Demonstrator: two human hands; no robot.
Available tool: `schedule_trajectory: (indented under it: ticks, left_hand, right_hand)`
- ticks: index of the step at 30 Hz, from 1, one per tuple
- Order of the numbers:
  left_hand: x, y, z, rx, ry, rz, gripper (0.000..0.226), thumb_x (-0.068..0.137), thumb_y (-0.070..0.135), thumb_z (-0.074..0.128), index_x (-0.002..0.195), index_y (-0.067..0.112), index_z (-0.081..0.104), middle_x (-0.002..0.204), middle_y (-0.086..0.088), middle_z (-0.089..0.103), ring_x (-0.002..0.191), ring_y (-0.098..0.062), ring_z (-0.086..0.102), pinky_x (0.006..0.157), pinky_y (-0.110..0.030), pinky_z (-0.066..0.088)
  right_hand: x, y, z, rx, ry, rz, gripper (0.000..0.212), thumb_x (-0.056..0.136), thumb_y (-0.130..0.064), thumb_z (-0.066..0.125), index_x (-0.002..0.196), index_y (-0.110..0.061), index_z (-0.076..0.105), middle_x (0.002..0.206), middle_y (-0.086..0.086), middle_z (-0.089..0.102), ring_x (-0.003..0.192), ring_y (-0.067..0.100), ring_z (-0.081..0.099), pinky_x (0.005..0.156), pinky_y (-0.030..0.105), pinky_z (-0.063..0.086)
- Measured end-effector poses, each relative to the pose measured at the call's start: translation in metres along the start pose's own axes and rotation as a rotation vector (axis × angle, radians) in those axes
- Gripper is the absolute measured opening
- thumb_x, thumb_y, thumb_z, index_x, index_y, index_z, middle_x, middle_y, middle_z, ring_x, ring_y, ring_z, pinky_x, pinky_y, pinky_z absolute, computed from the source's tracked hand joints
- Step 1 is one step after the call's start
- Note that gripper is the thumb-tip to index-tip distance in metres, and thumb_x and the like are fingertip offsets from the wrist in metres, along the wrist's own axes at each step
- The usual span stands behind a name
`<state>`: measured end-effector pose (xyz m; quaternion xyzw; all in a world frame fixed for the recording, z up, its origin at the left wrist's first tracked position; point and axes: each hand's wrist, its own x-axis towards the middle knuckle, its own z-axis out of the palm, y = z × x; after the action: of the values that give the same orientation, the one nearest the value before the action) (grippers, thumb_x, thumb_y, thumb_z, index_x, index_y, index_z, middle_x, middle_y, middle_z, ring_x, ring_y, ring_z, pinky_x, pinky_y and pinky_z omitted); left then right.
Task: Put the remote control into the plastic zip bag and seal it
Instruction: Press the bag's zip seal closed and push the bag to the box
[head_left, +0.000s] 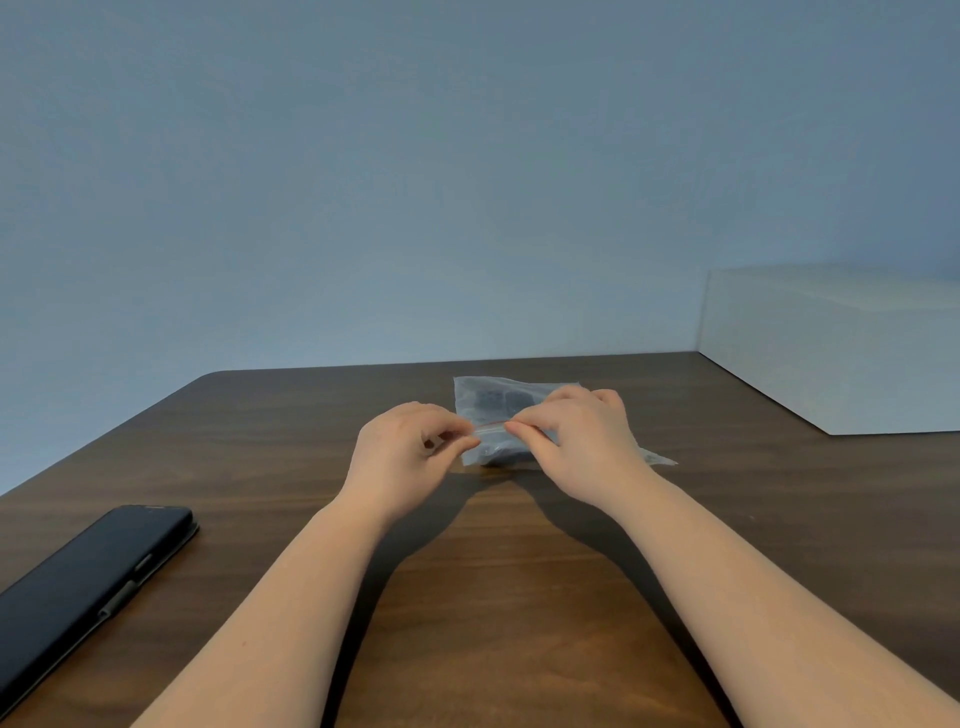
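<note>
office or home desk | wood-grain table (519, 597) | bare blue wall (415, 182)

bare table (493, 597) between the forearms, black phone (88, 587) near left edge, white box (831, 353) blocking far right corner

Count of items on the dark brown wooden table (493, 597), with positions referred to the translucent plastic zip bag (498, 402).

One translucent plastic zip bag with a red seal strip lies on the table; one dark remote control (503, 400) shows through its film, inside the bag. Two bare hands are present: one left hand (410, 452) at the bag's left end of the seal strip and one right hand (576, 441) on the strip just right of it, each pinching the strip between thumb and fingers. One black phone in a folding case (88, 587) lies well to the left of the bag, nearer the viewer. One pale white box (831, 353) stands to the right of the bag.
</note>
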<state>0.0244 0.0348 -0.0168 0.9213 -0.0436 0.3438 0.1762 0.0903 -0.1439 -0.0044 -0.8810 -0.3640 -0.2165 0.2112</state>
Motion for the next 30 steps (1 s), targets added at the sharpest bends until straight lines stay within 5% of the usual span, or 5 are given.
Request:
schedule_trajectory:
  ticks: [8,12,17,23,30]
  left_hand:
    - [-0.001,0.000,0.001,0.003,0.021,0.013,0.008,0.083,0.024,0.064,0.085,0.021,0.072,0.082,0.006,0.073,0.071,-0.007,0.057,0.062,-0.014,0.040]
    - [-0.001,0.002,0.001,-0.002,0.050,0.014,0.007,0.083,0.021,0.065,0.081,0.019,0.072,0.078,0.004,0.073,0.071,-0.015,0.062,0.063,-0.027,0.048]
    - [-0.001,0.001,0.002,-0.018,0.021,0.031,0.007,0.083,0.021,0.065,0.084,0.020,0.072,0.080,0.006,0.072,0.072,-0.008,0.060,0.064,-0.020,0.047]
    - [-0.001,0.003,0.003,-0.018,0.003,0.055,0.005,0.082,0.023,0.066,0.082,0.023,0.071,0.076,0.007,0.071,0.070,-0.009,0.060,0.063,-0.026,0.050]
    - [-0.001,0.003,0.003,-0.052,0.004,0.028,0.006,0.082,0.023,0.065,0.081,0.022,0.071,0.076,0.008,0.070,0.071,-0.011,0.061,0.063,-0.031,0.052]
  right_hand:
    - [0.000,-0.002,0.001,0.021,0.015,0.015,0.028,0.095,-0.042,0.044,0.111,-0.035,0.066,0.109,-0.011,0.068,0.112,0.013,0.046,0.094,0.037,0.026]
    - [-0.001,-0.009,0.002,0.030,0.001,-0.018,0.031,0.091,-0.045,0.051,0.117,-0.033,0.063,0.116,-0.010,0.064,0.117,0.012,0.041,0.093,0.035,0.023]
    - [-0.002,-0.015,0.004,0.046,-0.003,-0.035,0.027,0.092,-0.038,0.053,0.115,-0.032,0.065,0.117,-0.005,0.059,0.115,0.014,0.039,0.094,0.034,0.022]
    - [-0.001,-0.018,0.006,0.030,0.027,-0.102,0.024,0.094,-0.034,0.050,0.101,-0.030,0.072,0.101,-0.004,0.064,0.095,0.005,0.033,0.083,0.029,0.020]
    - [0.001,-0.019,0.010,-0.047,0.051,-0.171,0.026,0.095,-0.034,0.048,0.101,-0.031,0.072,0.095,-0.005,0.068,0.100,0.013,0.050,0.078,0.030,0.019]
